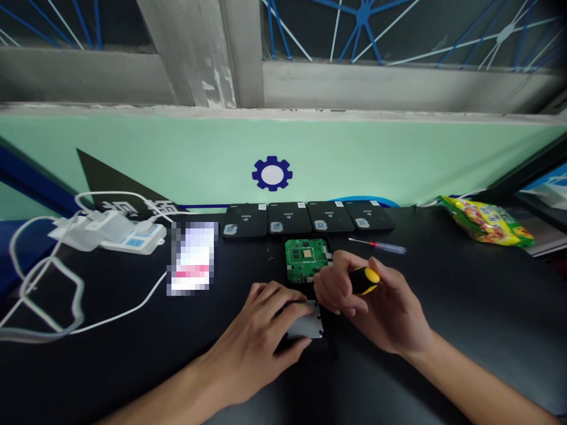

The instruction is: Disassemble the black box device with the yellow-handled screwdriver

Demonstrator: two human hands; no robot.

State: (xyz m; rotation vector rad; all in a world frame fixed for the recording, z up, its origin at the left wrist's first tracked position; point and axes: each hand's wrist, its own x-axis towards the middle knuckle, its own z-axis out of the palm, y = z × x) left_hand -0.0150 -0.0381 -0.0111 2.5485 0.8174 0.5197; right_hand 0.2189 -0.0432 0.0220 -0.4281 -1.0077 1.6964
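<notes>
My left hand (266, 330) lies over a grey metal plate (306, 324), its fingers across the top and the thumb at the near edge. Small dark spots show along the plate's right edge. A black and yellow screwdriver handle (365, 280) is gripped in my right hand (376, 301); the blade is hidden behind the fingers. Just beyond both hands, a green circuit board (305, 257) sits in an open black case, its lower right corner partly covered by my right fingers. What lies under the metal plate is dark and hard to make out.
Several black boxes (290, 218) stand in a row along the wall. A small clear-handled screwdriver (378, 245) and tiny screws (270, 255) lie nearby. At left are a blurred-out phone (194, 258), a power strip (137, 239) and white cables; at right, a yellow-green snack bag (487, 221).
</notes>
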